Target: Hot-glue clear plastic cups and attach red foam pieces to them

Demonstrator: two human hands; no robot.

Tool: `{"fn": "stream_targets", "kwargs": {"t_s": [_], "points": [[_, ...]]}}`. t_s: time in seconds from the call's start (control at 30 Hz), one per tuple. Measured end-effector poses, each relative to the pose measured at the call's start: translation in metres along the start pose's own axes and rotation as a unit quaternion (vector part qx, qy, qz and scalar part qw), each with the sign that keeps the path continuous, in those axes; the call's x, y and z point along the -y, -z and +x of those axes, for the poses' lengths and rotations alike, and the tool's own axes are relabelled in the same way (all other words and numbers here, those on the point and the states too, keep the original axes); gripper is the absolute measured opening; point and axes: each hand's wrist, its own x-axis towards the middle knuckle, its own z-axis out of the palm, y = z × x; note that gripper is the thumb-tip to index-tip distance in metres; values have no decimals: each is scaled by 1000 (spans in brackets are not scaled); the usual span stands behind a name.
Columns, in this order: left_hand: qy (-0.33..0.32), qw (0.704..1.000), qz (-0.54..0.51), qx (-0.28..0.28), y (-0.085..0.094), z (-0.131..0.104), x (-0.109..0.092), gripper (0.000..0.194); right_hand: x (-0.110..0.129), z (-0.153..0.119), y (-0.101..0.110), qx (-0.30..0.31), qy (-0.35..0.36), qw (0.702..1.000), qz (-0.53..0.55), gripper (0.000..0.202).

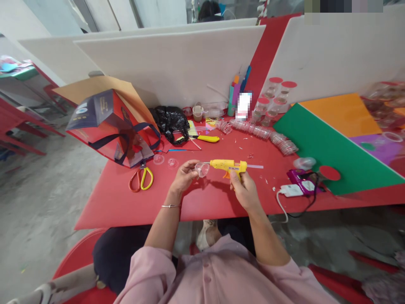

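Note:
My left hand [186, 174] pinches a small clear plastic cup [201, 169] above the red table [221, 202]. In my right hand [243, 189] is a yellow hot glue gun [226, 164], held level with a clear glue stick [255, 166] poking out of its back end. The gun's nozzle points left and reaches the cup's rim; whether it touches cannot be made out. Two clear plastic lids or cups [172, 163] lie left of my hands. Beside them are scissors [141, 178] with one red and one yellow handle.
A red and navy gift bag [110, 126] stands at the left, near a black plastic bag [171, 122]. A yellow-handled cutter [207, 138] lies ahead. Stacked clear cups [265, 133] curve across the back. To the right are a green board [335, 156], a power strip [300, 179] and a white plug [291, 190].

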Motion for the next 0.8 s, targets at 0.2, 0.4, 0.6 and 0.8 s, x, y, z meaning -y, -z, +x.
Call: {"fn": "stream_targets", "kwargs": {"t_s": [0.2,0.4,0.6,0.8], "points": [[1,1000,13,-2,-1,-1,-2,51,2,-1,1,0,0,1000,0,40],[1,1000,21,-3,0,-1,-2,52,1,-1,0,1,-1,1000,1,41],[5,1000,31,1,-2,-2,-3,51,2,-3,-1,10,-1,1000,-17,43],[11,1000,29,-4,-2,-2,-3,52,-1,-2,-2,3,5,1000,-8,43]]}}
